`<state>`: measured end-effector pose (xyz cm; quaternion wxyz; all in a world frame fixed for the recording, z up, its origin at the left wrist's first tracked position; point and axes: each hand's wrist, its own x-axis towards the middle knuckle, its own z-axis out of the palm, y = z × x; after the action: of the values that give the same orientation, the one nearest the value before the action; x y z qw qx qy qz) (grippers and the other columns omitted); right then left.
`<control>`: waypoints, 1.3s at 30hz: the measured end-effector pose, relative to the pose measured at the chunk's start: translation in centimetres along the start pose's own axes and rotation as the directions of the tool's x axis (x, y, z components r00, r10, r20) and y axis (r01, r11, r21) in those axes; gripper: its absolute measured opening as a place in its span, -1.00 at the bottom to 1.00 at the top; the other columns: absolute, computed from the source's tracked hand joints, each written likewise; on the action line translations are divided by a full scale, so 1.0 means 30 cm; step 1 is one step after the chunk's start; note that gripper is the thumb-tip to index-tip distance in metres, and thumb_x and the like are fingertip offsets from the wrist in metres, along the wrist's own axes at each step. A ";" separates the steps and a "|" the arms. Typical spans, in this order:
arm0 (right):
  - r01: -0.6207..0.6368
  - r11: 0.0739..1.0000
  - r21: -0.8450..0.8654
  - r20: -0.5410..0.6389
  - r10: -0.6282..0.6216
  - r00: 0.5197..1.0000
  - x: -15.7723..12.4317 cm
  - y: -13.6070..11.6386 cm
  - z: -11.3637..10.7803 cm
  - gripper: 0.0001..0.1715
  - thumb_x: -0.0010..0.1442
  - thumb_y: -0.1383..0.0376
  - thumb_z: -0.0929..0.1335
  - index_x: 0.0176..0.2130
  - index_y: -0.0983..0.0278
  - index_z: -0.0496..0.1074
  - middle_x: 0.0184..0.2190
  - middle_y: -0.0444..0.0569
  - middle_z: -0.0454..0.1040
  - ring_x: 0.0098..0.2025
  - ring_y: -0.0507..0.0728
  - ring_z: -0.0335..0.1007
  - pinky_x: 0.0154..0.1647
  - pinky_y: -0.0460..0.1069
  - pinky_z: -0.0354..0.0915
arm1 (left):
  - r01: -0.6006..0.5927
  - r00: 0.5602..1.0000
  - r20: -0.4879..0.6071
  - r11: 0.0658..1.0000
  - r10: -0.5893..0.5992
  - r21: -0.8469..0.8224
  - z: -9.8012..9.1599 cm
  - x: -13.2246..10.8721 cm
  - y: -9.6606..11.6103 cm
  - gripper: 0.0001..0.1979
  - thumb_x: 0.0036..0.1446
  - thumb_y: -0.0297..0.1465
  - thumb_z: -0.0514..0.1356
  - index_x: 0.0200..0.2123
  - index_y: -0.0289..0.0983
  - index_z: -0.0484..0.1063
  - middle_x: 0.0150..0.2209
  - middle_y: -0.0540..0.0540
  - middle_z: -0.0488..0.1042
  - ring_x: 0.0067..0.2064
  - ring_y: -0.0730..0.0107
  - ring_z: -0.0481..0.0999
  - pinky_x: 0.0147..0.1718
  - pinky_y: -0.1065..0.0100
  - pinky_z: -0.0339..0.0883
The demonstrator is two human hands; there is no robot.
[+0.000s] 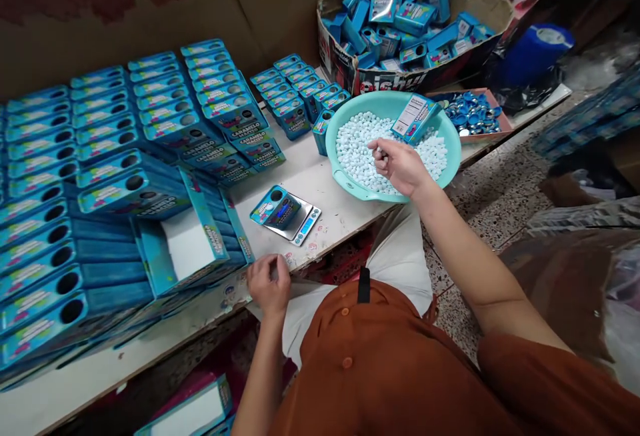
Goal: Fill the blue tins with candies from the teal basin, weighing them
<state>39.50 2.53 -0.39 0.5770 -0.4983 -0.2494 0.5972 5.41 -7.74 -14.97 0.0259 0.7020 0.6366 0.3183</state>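
Note:
My right hand (403,164) hovers over a turquoise basin (345,179) of small white candies (363,143). Its fingers are curled together, and what is inside them, if anything, is hidden. A blue printed tin (413,118) lies tilted on the candies beyond that hand. Loosely curled at the table's front edge, my left hand (269,283) shows nothing in it. Nearest to it is a small digital scale (303,226) with a lit display. An upright blue tin (277,208) with a round hole in its top stands on the scale.
Stacked rows of blue tins (165,113) fill the left of the table, around an open blue carton (185,243). A large cardboard box (345,76) of loose tins stands at the back. Blue and silver caps (473,113) lie in a shallow tray right of the basin.

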 end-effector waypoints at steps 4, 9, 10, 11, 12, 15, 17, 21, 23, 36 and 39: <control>-0.054 0.995 -0.085 0.184 0.069 0.980 0.004 0.023 0.097 -0.88 0.16 0.34 0.34 -0.41 0.33 0.40 -0.52 -0.20 0.24 -0.57 -0.12 0.04 -0.61 -0.14 -0.02 | 0.020 1.000 -0.007 0.998 -0.020 -0.052 -0.005 0.011 0.029 -0.84 0.23 -0.33 0.10 -0.32 -0.26 0.43 -0.30 -0.15 0.50 -0.21 0.26 0.44 -0.11 0.24 0.26; 0.106 0.917 -0.385 0.365 0.046 0.930 0.034 0.073 0.270 -0.79 0.16 0.26 0.38 -0.45 0.30 0.34 -0.59 -0.24 0.21 -0.56 -0.09 0.00 -0.57 -0.12 -0.05 | -0.025 0.998 -0.054 0.992 0.019 -0.127 -0.036 0.013 0.052 -0.90 0.22 -0.38 0.12 -0.30 -0.27 0.41 -0.29 -0.15 0.49 -0.19 0.27 0.44 -0.12 0.23 0.29; 0.164 0.878 -0.450 0.383 0.025 0.923 0.043 0.089 0.304 -0.74 0.15 0.22 0.40 -0.48 0.29 0.32 -0.61 -0.25 0.19 -0.56 -0.08 0.00 -0.55 -0.12 -0.05 | -0.031 0.997 -0.070 0.991 0.022 -0.130 -0.044 0.011 0.056 -0.91 0.22 -0.39 0.13 -0.29 -0.26 0.41 -0.28 -0.15 0.49 -0.19 0.28 0.44 -0.11 0.23 0.29; 0.219 0.833 -0.509 0.403 0.005 0.915 0.054 0.105 0.337 -0.69 0.13 0.18 0.41 -0.51 0.29 0.31 -0.62 -0.25 0.18 -0.55 -0.07 0.00 -0.53 -0.11 -0.03 | -0.037 0.996 -0.086 0.990 0.026 -0.134 -0.054 0.009 0.060 -0.93 0.21 -0.41 0.13 -0.28 -0.26 0.41 -0.28 -0.14 0.49 -0.18 0.28 0.44 -0.10 0.22 0.29; 0.271 0.785 -0.557 0.426 -0.010 0.905 0.064 0.122 0.366 -0.65 0.11 0.15 0.42 -0.53 0.29 0.30 -0.63 -0.25 0.19 -0.54 -0.07 0.02 -0.51 -0.11 -0.02 | -0.044 0.995 -0.100 0.989 0.029 -0.141 -0.065 0.007 0.065 -0.94 0.21 -0.42 0.14 -0.28 -0.26 0.40 -0.28 -0.14 0.49 -0.18 0.28 0.44 -0.10 0.22 0.29; 0.407 0.652 -0.640 0.506 -0.041 0.862 0.095 0.169 0.435 -0.60 0.06 0.08 0.44 -0.57 0.31 0.35 -0.60 -0.21 0.30 -0.50 -0.04 0.13 -0.44 -0.09 0.04 | -0.071 0.991 -0.128 0.983 0.049 -0.170 -0.103 0.009 0.089 -0.96 0.19 -0.46 0.16 -0.27 -0.25 0.40 -0.28 -0.12 0.49 -0.18 0.30 0.44 -0.12 0.24 0.30; 0.477 0.575 -0.665 0.556 -0.045 0.830 0.107 0.191 0.464 -0.65 0.07 0.10 0.44 -0.53 0.32 0.43 -0.55 -0.16 0.40 -0.45 -0.02 0.23 -0.40 -0.09 0.08 | -0.109 0.986 -0.142 0.978 0.084 -0.179 -0.133 0.024 0.113 -0.94 0.18 -0.48 0.17 -0.25 -0.25 0.40 -0.28 -0.11 0.49 -0.19 0.31 0.44 -0.13 0.25 0.31; 0.571 0.399 -0.717 0.613 -0.028 0.790 0.099 0.201 0.491 -0.80 0.06 0.20 0.45 -0.40 0.32 0.56 -0.45 -0.07 0.52 -0.37 0.03 0.35 -0.35 -0.09 0.12 | -0.224 0.963 -0.184 0.965 0.197 -0.138 -0.185 0.090 0.165 -0.82 0.15 -0.50 0.20 -0.15 -0.25 0.40 -0.24 -0.12 0.49 -0.17 0.29 0.44 -0.11 0.24 0.31; 0.586 0.319 -0.745 0.606 -0.045 0.794 0.082 0.191 0.493 -0.75 0.05 0.16 0.47 -0.33 0.30 0.59 -0.41 -0.05 0.54 -0.35 0.05 0.36 -0.34 -0.08 0.12 | -0.243 0.956 -0.187 0.966 0.225 -0.083 -0.196 0.136 0.185 -0.76 0.14 -0.48 0.21 -0.09 -0.26 0.39 -0.18 -0.16 0.48 -0.11 0.24 0.43 -0.05 0.19 0.30; 0.545 0.450 -0.707 0.427 -0.342 0.837 -0.024 0.041 0.216 -0.61 0.22 0.08 0.30 -0.38 0.29 0.56 -0.43 -0.10 0.54 -0.36 0.09 0.41 -0.31 -0.06 0.19 | -0.218 0.976 0.036 0.963 0.215 0.161 -0.136 0.309 0.200 -0.64 0.22 -0.22 0.12 0.01 -0.28 0.41 0.03 -0.28 0.37 0.07 -0.01 0.26 0.07 0.01 0.20; 0.497 0.474 -0.727 0.353 -0.363 0.862 -0.047 0.023 0.130 -0.62 0.22 0.08 0.30 -0.36 0.28 0.57 -0.38 -0.08 0.57 -0.30 0.11 0.44 -0.26 -0.05 0.23 | -0.226 0.973 0.076 0.964 0.217 0.138 -0.122 0.338 0.217 -0.64 0.23 -0.22 0.10 0.02 -0.25 0.40 0.05 -0.26 0.35 0.09 0.01 0.26 0.09 0.02 0.19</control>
<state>35.53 2.14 0.92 0.4023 -0.5765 -0.6488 0.2914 9.23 -1.08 -5.00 -0.0422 0.7781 0.5745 0.2507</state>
